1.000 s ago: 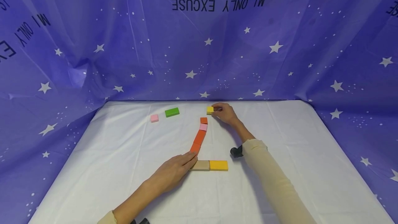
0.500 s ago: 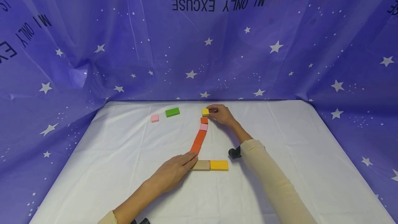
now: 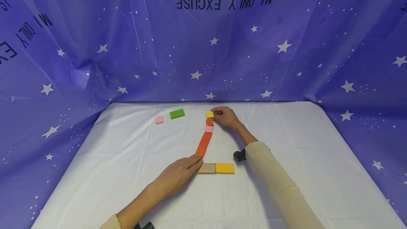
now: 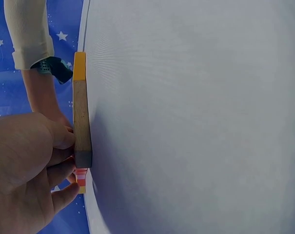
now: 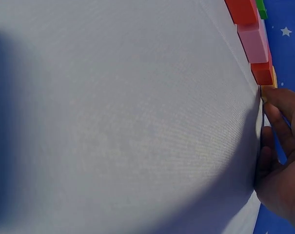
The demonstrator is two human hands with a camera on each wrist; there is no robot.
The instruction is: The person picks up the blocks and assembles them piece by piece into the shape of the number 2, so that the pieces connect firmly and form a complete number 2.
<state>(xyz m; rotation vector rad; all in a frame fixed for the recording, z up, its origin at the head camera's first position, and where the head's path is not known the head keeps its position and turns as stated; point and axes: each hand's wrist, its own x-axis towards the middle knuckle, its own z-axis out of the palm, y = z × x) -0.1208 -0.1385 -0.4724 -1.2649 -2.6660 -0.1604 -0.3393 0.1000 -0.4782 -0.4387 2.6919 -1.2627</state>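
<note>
In the head view, my right hand (image 3: 226,117) pinches a small yellow block (image 3: 210,115) at the far end of a slightly curved row of blocks. Nearer to me the row runs through a small orange block (image 3: 210,122), a pink block (image 3: 208,129) and longer orange blocks (image 3: 205,139). My left hand (image 3: 178,174) rests with extended fingers over the row's near end. It partly covers a bare wooden block (image 3: 206,168), which meets a long yellow block (image 3: 224,168) end to end. The left wrist view shows my fingers beside that wooden block (image 4: 82,117).
A green block (image 3: 177,114) and a loose pink block (image 3: 159,120) lie at the back left of the white-covered table (image 3: 286,133). A purple star-printed curtain (image 3: 203,52) stands behind and along both sides of the table.
My right hand has brought the small yellow block leftward and toward me, up to the small orange block. My left hand has stayed in place.
</note>
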